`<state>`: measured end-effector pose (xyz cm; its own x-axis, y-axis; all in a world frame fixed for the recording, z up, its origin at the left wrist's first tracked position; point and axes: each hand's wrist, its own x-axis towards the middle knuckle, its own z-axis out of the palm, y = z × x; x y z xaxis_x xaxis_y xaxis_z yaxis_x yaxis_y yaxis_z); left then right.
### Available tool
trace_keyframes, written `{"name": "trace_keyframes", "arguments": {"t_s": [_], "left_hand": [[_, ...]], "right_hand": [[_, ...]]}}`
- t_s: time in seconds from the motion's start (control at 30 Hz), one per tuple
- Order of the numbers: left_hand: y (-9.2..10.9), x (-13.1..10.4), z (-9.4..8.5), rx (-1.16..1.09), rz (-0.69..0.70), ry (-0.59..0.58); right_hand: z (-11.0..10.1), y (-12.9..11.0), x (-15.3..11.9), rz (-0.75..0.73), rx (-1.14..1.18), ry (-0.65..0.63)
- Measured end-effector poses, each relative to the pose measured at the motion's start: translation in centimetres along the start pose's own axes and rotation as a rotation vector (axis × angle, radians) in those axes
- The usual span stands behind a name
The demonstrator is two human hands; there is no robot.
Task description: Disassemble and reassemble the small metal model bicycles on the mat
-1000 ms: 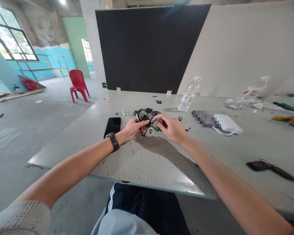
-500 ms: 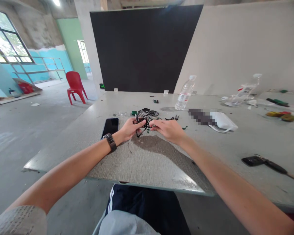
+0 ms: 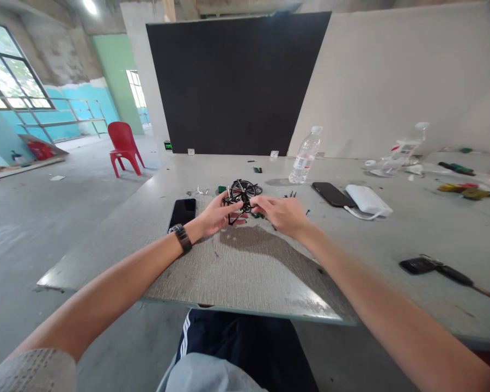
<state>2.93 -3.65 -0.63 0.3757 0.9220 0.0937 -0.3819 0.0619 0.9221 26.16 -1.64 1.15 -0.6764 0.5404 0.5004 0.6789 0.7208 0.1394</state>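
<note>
Pinching the black wheeled model (image 3: pixel 244 189), left hand (image 3: pixel 218 215) presumably steadies it. Right hand (image 3: pixel 285 215) bunched alongside; hold unclear.

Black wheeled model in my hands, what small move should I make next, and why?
I'd probably brace the black wheeled model with your left hand, then ease your right hand slightly aside: the left grips the model, while the right's fingertips crowd its side, and whether they pinch a part is too small to tell.
</note>
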Motion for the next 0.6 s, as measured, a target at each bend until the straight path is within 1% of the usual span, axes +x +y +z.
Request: {"name": "trace_keyframes", "arguments": {"t_s": [0.1, 0.17, 0.23, 0.4, 0.47, 0.6], "left_hand": [[0.2, -0.3, 0.0, 0.052, -0.052, -0.105], [0.3, -0.4, -0.1, 0.088, -0.066, -0.130], [0.2, -0.3, -0.2, 0.117, -0.067, -0.124], [0.0, 0.0, -0.7, 0.176, -0.104, -0.088], [0.0, 0.0, -0.7, 0.170, -0.085, -0.078], [0.0, -0.1, -0.4, 0.143, -0.042, -0.023]], "right_hand": [[-0.4, 0.4, -0.1, 0.029, 0.017, -0.015], [-0.6, 0.5, -0.2, 0.038, 0.025, -0.038], [-0.9, 0.5, -0.2, 0.045, 0.024, -0.046], [-1.2, 0.3, -0.1, 0.071, -0.028, -0.021], [-1.1, 0.3, -0.2, 0.070, -0.044, -0.016], [-0.5, 0.2, -0.2, 0.046, -0.040, -0.013]]}}
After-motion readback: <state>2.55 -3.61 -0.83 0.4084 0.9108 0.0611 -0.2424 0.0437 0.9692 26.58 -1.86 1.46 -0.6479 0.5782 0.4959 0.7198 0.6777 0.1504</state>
